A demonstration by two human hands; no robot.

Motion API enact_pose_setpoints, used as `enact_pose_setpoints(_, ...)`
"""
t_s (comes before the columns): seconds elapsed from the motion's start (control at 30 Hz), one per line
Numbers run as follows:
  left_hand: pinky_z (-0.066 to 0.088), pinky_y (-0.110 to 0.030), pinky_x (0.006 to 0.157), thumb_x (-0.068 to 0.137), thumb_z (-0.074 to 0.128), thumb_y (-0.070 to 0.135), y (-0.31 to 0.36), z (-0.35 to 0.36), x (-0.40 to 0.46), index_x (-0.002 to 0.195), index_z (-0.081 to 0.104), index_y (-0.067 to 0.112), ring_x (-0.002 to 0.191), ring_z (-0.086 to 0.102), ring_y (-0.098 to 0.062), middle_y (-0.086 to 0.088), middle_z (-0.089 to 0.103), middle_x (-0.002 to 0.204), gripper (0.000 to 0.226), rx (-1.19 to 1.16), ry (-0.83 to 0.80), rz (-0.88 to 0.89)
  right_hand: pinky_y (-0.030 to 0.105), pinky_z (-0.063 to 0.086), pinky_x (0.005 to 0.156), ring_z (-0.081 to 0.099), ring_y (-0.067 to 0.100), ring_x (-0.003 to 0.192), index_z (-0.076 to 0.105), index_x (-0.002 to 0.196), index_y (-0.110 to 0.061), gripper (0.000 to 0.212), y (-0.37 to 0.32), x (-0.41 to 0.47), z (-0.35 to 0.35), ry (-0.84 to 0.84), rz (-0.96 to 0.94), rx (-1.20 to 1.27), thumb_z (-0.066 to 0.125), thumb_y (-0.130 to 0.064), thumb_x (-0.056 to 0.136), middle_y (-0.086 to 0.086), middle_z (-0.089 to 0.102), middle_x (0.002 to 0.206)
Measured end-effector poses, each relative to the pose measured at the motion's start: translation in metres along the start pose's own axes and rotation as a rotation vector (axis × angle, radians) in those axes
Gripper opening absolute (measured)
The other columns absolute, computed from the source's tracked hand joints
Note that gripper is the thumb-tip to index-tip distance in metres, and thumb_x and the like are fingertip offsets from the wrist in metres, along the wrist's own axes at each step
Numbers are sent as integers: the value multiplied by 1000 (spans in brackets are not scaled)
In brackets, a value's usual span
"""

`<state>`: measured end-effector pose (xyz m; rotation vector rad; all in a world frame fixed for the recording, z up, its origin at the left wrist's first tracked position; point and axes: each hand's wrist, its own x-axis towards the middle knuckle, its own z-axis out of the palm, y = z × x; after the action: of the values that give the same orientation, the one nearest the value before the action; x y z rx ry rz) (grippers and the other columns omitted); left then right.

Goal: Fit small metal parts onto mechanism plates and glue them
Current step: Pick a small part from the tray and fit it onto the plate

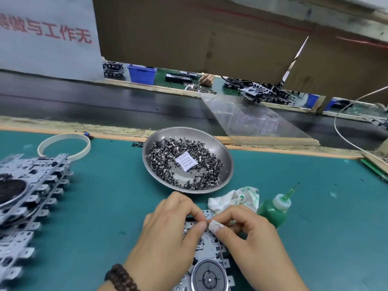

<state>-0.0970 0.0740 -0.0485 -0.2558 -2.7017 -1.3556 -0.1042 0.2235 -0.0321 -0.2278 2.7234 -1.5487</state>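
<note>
over the green worktop (105, 196), your left hand (168, 234) and right hand (247, 238) pinch fingertip to fingertip at the far edge of the plate (210, 246); any part between them is hidden. glue (273, 211) stands just right, dish (227, 162) beyond.

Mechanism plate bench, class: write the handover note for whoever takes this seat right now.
Left hand and right hand: fingertips pinch together at the top edge of the mechanism plate lying on the green mat; the part in that grip is too small to see.
Steel dish of small metal parts sits just beyond the hands.
Glue bottle stands at right, untouched.
Stack of plates at left.
Left: seat the part, glue it, carry on with the stack.
</note>
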Motion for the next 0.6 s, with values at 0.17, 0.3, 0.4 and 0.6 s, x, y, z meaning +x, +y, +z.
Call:
enact_pose_setpoints(0.17, 36, -28, 94, 86, 52, 35, 0, 1, 0, 73, 49, 38, 98, 43, 6, 26, 43, 94, 14, -4, 15, -20, 10, 38, 56, 49, 2, 54, 66, 67, -31, 19, 1, 0, 1, -16, -8, -1, 72, -16, 77, -13, 60, 74)
enact_pose_setpoints(0.3, 36, -28, 94, 85, 51, 36, 0, 1, 0, 73, 50, 37, 96, 44, 6, 23, 47, 91, 12, 1, 32, -37, 9, 34, 49, 45, 1, 45, 65, 67, -22, 16, 4, -1, 1, -54, 32, 50, 67, -17, 81, -18, 56, 52)
enact_pose_setpoints(0.4, 37, -30, 94, 84, 50, 36, 1, 1, 1, 73, 50, 36, 95, 45, 5, 22, 48, 90, 12, -8, 27, -49, 12, 35, 49, 46, 1, 44, 66, 70, -21, 14, 5, 0, 0, -70, 34, 75, 64, -16, 83, -10, 60, 57)
enact_pose_setpoints(0.6, 36, -29, 94, 84, 50, 35, 3, 1, 1, 72, 50, 35, 94, 45, 4, 22, 48, 89, 12, -18, 26, -66, 11, 35, 39, 41, 2, 37, 65, 69, -20, 17, 4, 0, 0, -82, 62, 151, 63, -12, 85, -5, 50, 45)
